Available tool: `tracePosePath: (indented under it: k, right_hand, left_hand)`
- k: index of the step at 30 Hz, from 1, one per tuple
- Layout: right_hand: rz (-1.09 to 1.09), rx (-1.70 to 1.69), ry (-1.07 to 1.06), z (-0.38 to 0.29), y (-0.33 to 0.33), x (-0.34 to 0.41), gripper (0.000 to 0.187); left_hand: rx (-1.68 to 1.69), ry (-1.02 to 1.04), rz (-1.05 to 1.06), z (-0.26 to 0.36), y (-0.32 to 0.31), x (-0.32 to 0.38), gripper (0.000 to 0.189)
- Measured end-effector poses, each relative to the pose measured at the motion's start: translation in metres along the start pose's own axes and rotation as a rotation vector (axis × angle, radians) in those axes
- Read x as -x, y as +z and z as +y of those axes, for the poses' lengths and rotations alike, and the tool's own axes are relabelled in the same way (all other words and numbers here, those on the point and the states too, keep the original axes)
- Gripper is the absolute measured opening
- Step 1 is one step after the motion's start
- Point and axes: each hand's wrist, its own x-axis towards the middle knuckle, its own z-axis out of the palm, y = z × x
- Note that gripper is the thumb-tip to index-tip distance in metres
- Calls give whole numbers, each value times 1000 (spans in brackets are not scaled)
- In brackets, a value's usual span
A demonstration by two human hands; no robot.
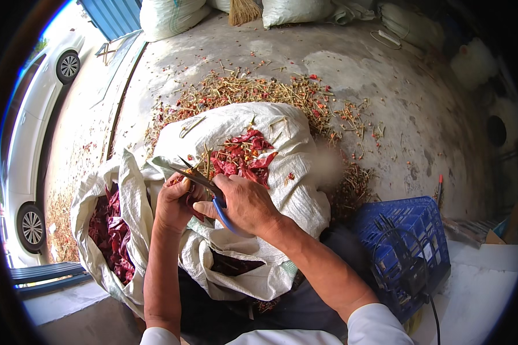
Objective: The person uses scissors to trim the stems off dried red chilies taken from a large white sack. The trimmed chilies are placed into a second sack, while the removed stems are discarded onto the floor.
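My left hand (175,202) grips some dried red chili peppers (191,199). In my right hand (241,200) is a pair of scissors (219,207) with blue handles, its blades parted across the top of the left hand. Both hands are above a white woven sack (291,168) before me. On the sack, just beyond the right hand, lies a small pile of dried red chilies (241,157) with stems. An open white woven sack (84,215) on the left holds many dark red dried chilies (112,237).
Cut stems and chili bits (228,88) litter the concrete floor (371,82) beyond the sack. At the right stands a blue plastic crate (401,215) with a black cable over it. Full white sacks (300,10) and a straw broom (244,12) line the back. A white car (34,125) is outside at left.
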Motion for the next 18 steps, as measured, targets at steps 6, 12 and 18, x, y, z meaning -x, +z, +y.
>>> tracePosePath:
  k: [6,12,18]
  right_hand:
    - [38,24,-6,-5,-1,2,65]
    - [162,63,-75,-7,6,1,59]
    - [191,144,-36,-13,0,-8,59]
  left_hand:
    - [52,-16,-61,-3,6,0,26]
    - [57,12,-77,-3,2,-3,25]
    - [46,73,113,5,-2,6,18]
